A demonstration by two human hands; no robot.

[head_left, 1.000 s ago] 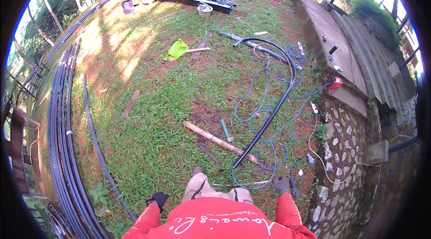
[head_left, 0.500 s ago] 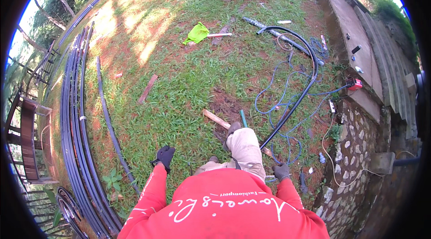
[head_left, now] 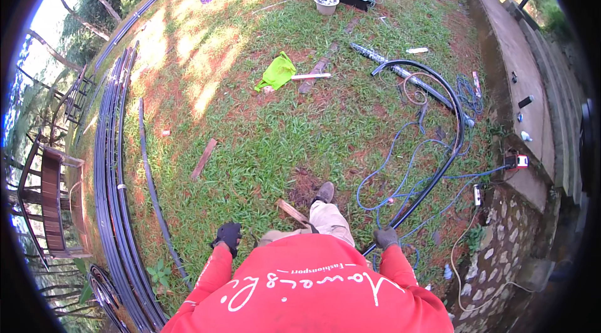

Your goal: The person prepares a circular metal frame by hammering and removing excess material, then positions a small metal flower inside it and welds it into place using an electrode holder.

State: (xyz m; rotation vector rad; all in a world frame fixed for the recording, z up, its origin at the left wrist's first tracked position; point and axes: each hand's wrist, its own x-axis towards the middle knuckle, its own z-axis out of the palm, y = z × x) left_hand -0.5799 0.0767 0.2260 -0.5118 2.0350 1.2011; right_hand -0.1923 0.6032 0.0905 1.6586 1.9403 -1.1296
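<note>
I stand on grass in a red long-sleeved top and dark gloves. My left hand (head_left: 228,236) hangs at my side with its fingers curled and nothing visible in it. My right hand (head_left: 386,237) is closed and lies over the near end of a long curved black pipe (head_left: 457,120); whether it grips the pipe I cannot tell. My shoe (head_left: 324,193) is stepping forward beside a short wooden stick (head_left: 292,211) on a bare patch of soil. Loose blue cable (head_left: 400,176) lies tangled under the pipe.
A bundle of long black pipes (head_left: 113,164) runs along the left, a single one (head_left: 153,189) beside it. A concrete ledge (head_left: 507,64) and stone wall (head_left: 513,245) close the right. A green cloth (head_left: 276,72), a plank (head_left: 204,159) and a white bucket (head_left: 326,2) lie ahead.
I have walked forward across the grass, so the stick and the pipe's near end are now at my feet. My arms have swung out at my sides.
</note>
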